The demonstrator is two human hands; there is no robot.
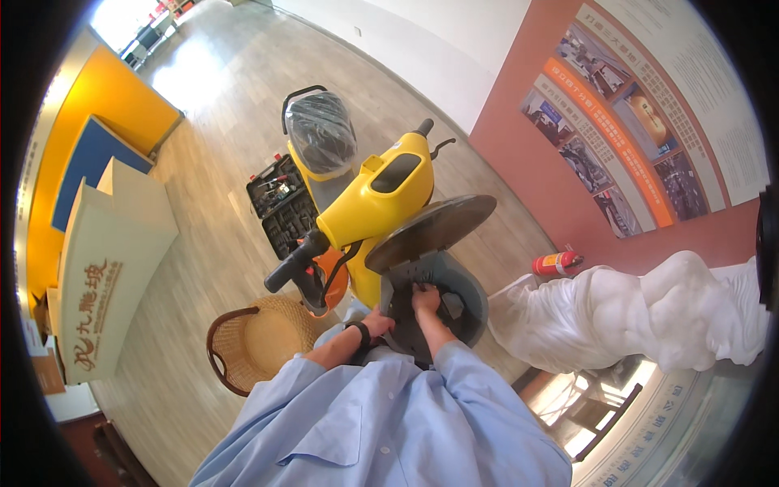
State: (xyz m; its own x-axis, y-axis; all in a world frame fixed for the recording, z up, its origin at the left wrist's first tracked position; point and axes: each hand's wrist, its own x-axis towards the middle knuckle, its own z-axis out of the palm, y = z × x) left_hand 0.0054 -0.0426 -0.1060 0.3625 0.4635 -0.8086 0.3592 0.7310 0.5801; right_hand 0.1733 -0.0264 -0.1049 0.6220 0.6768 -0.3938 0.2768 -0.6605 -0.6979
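Note:
A yellow scooter stands in front of me, with a grey front basket whose dark round lid is tilted up. My right hand reaches inside this basket near its back wall. Its fingers are curled together; what they hold, if anything, is too small to make out. At the basket's left rim is my left hand, a black watch on its wrist. Its fingers are closed over the rim, partly hidden. Dark objects lie inside the basket, their kind unclear.
A wicker basket stands on the floor at left. An open black tool case lies beyond the scooter. At right are a red fire extinguisher and something bulky under white plastic sheeting. A pale counter stands far left.

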